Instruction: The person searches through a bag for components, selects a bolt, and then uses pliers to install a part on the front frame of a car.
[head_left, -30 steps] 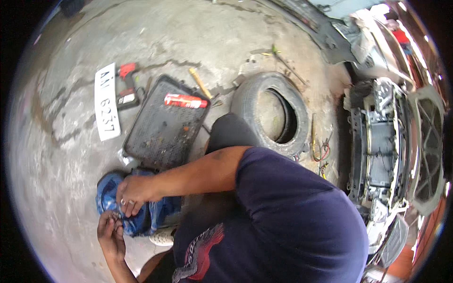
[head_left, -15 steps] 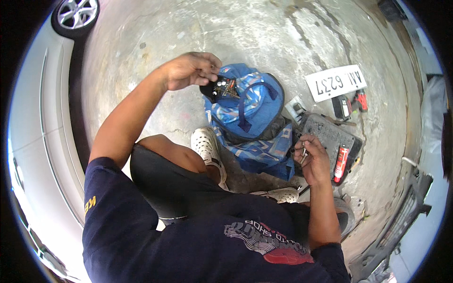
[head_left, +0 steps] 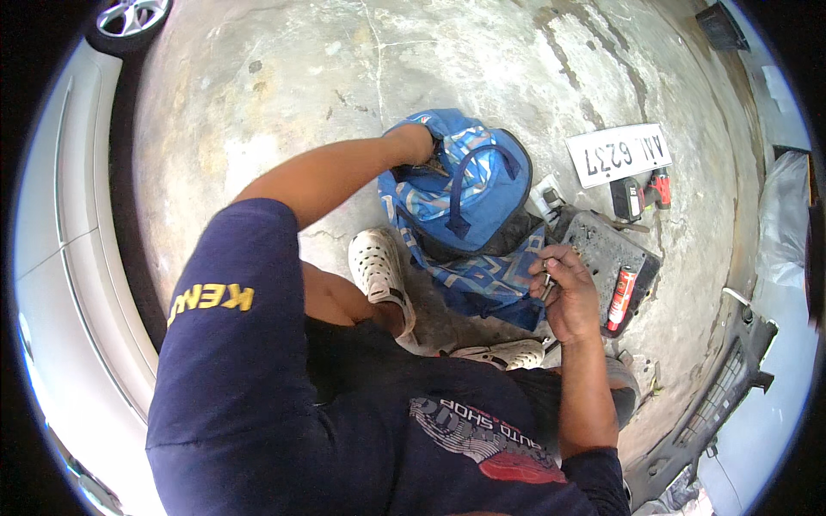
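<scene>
On the floor in front of me stands a blue patterned bag (head_left: 482, 202) with dark straps and an open top. My left hand (head_left: 415, 142) reaches into its opening at the left, and the fingers are hidden inside. My right hand (head_left: 572, 297) is raised at the bag's right side, its fingers closed in a pinch. Between them shows a small metal piece (head_left: 547, 282), slim and shiny, whose exact kind I cannot make out.
Right of the bag lies a dark grey plastic case (head_left: 602, 249) with a red and white tube (head_left: 620, 299) on it. Beyond are a white licence plate (head_left: 618, 155) and a red and black cordless drill (head_left: 660, 187). A pale car (head_left: 82, 215) borders the left; a dark grille panel (head_left: 718, 387) lies right.
My left hand has gone from above the bag's opening down into it, covering the small loose parts that showed there. My right hand keeps its pinch and has hardly moved.
</scene>
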The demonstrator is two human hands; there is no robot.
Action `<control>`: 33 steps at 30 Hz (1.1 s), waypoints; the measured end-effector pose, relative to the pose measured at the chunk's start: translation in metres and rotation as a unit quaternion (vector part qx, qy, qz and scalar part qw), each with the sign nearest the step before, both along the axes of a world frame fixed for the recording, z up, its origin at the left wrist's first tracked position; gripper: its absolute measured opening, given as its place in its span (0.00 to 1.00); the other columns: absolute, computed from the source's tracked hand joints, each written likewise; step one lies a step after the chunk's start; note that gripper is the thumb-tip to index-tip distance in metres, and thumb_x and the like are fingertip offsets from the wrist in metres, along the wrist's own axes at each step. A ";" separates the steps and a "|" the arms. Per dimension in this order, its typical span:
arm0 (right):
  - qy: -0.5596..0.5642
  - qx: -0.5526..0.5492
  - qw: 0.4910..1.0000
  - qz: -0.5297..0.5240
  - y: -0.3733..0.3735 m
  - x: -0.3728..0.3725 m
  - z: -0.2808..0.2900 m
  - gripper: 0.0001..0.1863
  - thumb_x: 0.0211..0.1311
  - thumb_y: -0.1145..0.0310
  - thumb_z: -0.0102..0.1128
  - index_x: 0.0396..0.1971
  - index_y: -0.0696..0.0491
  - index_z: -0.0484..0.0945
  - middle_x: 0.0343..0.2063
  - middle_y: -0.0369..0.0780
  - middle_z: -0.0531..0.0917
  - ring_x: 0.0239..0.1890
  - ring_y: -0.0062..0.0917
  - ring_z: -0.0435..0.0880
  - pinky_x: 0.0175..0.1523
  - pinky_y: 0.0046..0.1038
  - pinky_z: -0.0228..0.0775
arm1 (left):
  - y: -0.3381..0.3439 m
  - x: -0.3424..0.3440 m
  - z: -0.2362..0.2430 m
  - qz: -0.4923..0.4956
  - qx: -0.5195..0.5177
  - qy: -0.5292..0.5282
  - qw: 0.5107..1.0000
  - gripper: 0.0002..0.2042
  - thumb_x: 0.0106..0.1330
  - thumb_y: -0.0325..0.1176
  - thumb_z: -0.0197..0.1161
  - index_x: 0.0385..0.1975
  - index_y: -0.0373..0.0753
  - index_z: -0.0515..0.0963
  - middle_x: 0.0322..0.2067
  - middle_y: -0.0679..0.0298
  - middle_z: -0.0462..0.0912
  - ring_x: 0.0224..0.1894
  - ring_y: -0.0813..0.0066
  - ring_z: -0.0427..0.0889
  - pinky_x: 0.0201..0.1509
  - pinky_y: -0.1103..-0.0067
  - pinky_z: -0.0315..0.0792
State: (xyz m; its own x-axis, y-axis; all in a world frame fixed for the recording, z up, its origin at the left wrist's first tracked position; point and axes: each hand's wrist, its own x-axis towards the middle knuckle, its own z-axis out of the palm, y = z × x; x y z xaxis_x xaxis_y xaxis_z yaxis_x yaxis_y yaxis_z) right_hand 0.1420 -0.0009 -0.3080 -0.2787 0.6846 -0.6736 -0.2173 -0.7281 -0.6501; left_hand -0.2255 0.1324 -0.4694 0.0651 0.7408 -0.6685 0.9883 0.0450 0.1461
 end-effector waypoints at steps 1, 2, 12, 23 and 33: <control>0.007 0.004 1.000 0.005 -0.001 -0.001 -0.002 0.08 0.71 0.68 0.60 0.45 0.54 0.79 0.33 0.40 0.85 0.30 0.24 0.83 0.37 0.26 0.75 | -0.002 0.002 -0.011 0.014 -0.011 0.014 1.000 0.17 0.71 0.39 0.55 0.51 0.37 0.83 0.55 0.49 0.83 0.56 0.51 0.83 0.57 0.61 0.77; 0.005 0.007 1.000 0.007 -0.004 0.003 -0.003 0.08 0.71 0.68 0.60 0.45 0.54 0.79 0.33 0.40 0.85 0.31 0.24 0.83 0.37 0.26 0.75 | -0.002 0.014 -0.024 0.024 -0.023 0.018 0.999 0.19 0.72 0.40 0.55 0.57 0.39 0.82 0.60 0.50 0.80 0.62 0.51 0.80 0.64 0.61 0.75; 0.007 -0.007 1.000 0.025 -0.003 -0.005 -0.003 0.08 0.71 0.68 0.59 0.44 0.54 0.79 0.34 0.40 0.85 0.31 0.25 0.82 0.38 0.27 0.75 | -0.006 -0.009 -0.068 0.099 0.007 -0.153 0.983 0.19 0.67 0.40 0.60 0.55 0.41 0.81 0.55 0.50 0.83 0.54 0.56 0.83 0.57 0.65 0.76; 0.039 -0.016 0.999 0.024 0.005 0.007 -0.005 0.09 0.72 0.72 0.56 0.48 0.56 0.78 0.38 0.42 0.85 0.34 0.25 0.83 0.41 0.28 0.75 | -0.037 -0.009 0.062 0.138 -0.119 -0.307 0.934 0.05 0.58 0.32 0.68 0.28 0.39 0.83 0.24 0.68 0.80 0.29 0.78 0.76 0.36 0.77 0.70; 0.016 0.019 0.998 0.060 0.006 0.011 -0.007 0.13 0.72 0.71 0.60 0.53 0.57 0.78 0.39 0.42 0.87 0.35 0.21 0.83 0.41 0.25 0.75 | -0.054 0.045 0.153 0.383 -0.164 -0.534 0.736 0.03 0.70 0.30 0.64 0.38 0.40 0.78 0.22 0.75 0.70 0.19 0.87 0.59 0.20 0.85 0.53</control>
State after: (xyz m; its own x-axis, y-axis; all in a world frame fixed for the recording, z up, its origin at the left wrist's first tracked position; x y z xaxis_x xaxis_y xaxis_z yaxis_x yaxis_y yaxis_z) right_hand 0.1532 0.0050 -0.3149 -0.3811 0.6693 -0.6378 -0.1501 -0.7255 -0.6717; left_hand -0.1809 0.0788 -0.3169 0.3309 0.6440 -0.6898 -0.0163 0.7348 0.6781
